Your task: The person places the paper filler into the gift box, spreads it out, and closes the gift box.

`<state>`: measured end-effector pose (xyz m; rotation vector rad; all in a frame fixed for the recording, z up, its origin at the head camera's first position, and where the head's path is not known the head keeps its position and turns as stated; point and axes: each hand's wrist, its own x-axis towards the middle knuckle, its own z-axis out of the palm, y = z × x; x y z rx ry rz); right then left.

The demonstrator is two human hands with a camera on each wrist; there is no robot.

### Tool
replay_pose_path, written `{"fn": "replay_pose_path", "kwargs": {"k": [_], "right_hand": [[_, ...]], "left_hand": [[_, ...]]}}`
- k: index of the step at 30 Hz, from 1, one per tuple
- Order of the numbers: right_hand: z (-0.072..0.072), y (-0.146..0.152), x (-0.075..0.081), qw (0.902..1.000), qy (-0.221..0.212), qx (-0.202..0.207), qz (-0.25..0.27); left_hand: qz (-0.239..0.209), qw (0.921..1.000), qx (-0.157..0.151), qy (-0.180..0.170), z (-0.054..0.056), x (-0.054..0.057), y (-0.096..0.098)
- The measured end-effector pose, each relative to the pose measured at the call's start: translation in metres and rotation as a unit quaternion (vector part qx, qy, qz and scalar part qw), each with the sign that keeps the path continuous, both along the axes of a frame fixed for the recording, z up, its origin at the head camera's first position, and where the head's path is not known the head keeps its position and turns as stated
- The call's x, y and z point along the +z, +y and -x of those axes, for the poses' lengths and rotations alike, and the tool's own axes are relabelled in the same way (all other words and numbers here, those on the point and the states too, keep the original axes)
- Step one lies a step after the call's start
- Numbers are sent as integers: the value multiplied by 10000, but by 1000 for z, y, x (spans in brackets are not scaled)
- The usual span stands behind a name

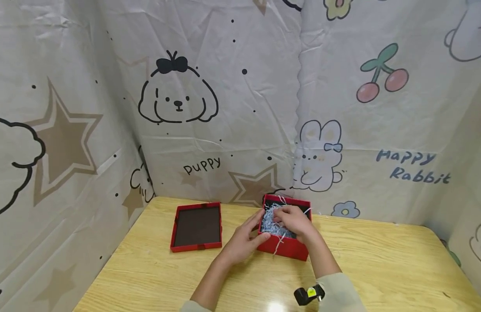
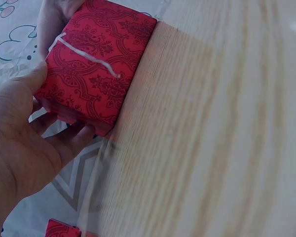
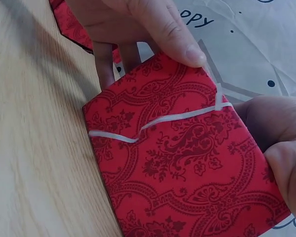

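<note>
A red patterned box (image 1: 283, 248) stands on the table, filled with pale blue shredded paper (image 1: 270, 224). My left hand (image 1: 243, 242) holds the box at its front left corner, fingers along the left wall and thumb at the front rim. My right hand (image 1: 294, 221) reaches in over the right side, fingers bent down into the shreds. Its fingertips are buried, and I cannot tell whether they grip anything. One white strip (image 3: 172, 117) hangs down the front of the box in the right wrist view.
Left of the box, the shallow red lid (image 1: 197, 248) lies with its dark inside up. The wooden table (image 1: 158, 277) meets a printed cloth (image 1: 244, 130) behind and at the left. A small black device (image 1: 308, 294) sits at the right sleeve.
</note>
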<state>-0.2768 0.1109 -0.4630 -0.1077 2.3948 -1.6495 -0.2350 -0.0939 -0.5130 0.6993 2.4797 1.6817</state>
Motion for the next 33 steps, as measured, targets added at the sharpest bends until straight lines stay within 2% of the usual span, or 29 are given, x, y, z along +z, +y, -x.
{"fn": "replay_pose_path", "kwargs": {"k": [8, 14, 18, 23, 30, 33], "right_hand": [[-2, 8, 4, 9994, 334, 74, -73], [-7, 25, 19, 9965, 620, 378, 418], [-15, 39, 33, 9927, 932, 524, 552], [-27, 58, 41, 9893, 1249, 648, 374], [-41, 76, 43, 9872, 1267, 892, 388], [-48, 83, 42, 9875, 1272, 875, 313]], "left_hand": [[76, 10000, 36, -49, -2, -3, 1], [108, 9998, 101, -98, -2, -2, 2], [116, 9999, 103, -69, -1, -1, 1], [160, 9998, 115, -67, -2, 0, 1], [186, 9998, 95, 26, -1, 1, 1], [218, 9997, 74, 68, -1, 1, 1]]}}
